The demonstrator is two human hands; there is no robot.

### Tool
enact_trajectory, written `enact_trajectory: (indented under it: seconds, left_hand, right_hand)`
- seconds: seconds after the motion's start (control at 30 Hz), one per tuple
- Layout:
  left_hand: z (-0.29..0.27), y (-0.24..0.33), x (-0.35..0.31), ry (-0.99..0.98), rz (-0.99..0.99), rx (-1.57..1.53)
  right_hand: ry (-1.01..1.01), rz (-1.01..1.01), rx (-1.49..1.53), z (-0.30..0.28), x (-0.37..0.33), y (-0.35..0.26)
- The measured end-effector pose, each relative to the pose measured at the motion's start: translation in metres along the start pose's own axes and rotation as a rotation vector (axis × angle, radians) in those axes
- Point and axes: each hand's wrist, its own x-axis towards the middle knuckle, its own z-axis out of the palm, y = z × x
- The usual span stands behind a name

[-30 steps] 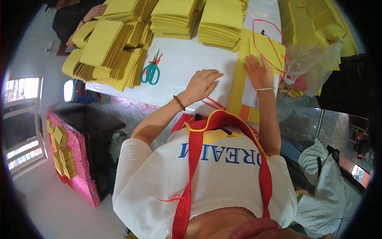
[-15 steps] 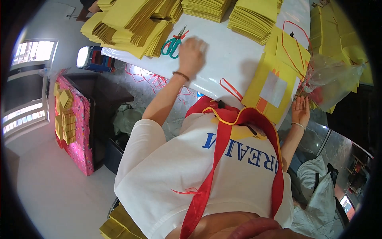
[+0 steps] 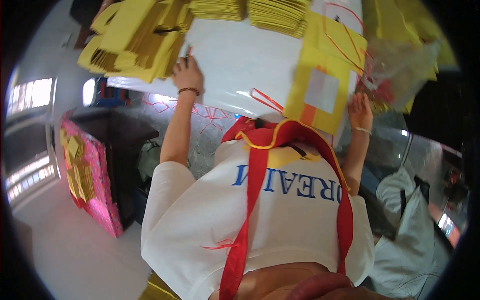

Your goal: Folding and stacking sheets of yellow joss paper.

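My left hand (image 3: pixel 188 75) lies at the near left of the white-covered table (image 3: pixel 235 65), beside the yellow stacks. Its fingers are closed over the handles of a pair of scissors (image 3: pixel 189 51); only the blade end with a bit of red shows past the fingers. My right hand (image 3: pixel 360 111) is at the table's right edge, palm turned up and fingers stretched out, with nothing visible in it. Just beyond its fingertips hangs a clear plastic bag (image 3: pixel 400 75) with something red inside. Left of it lie flat yellow paper pieces (image 3: pixel 295 97), one bearing a pale square.
Folded yellow paper stacks (image 3: pixel 135 35) line the table's far and left sides. A red strip loop (image 3: pixel 267 100) lies near the front edge, and a longer red strip (image 3: pixel 345 45) curls over the yellow sheets. A pink-covered table (image 3: pixel 95 175) with yellow bundles stands at the left.
My left hand has moved from beside the scissors onto them, covering their teal handles. My right hand stays by the plastic bag. The whole view has shifted and turned slightly.
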Motion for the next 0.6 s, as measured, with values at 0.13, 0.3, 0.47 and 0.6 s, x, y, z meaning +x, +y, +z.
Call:
enact_trajectory:
  seconds: [0.13,0.3,0.47,0.6]
  left_hand:
    - [-0.022,0.016,0.0,0.158,0.059,-0.011]
    - [-0.049,0.117,-0.021,-0.33,0.1,-1.26]
    - [-0.065,0.208,-0.064,-0.73,0.009,-1.532]
    - [-0.051,0.226,-0.074,-0.678,0.154,-1.496]
  right_hand:
    - [0.033,-0.038,-0.069,-0.004,-0.004,0.005]
    - [0.03,-0.03,-0.222,-0.004,-0.016,0.019]
    - [-0.001,-0.053,-0.474,0.024,-0.04,0.022]
    - [-0.116,-0.052,-0.553,0.028,-0.043,0.035]
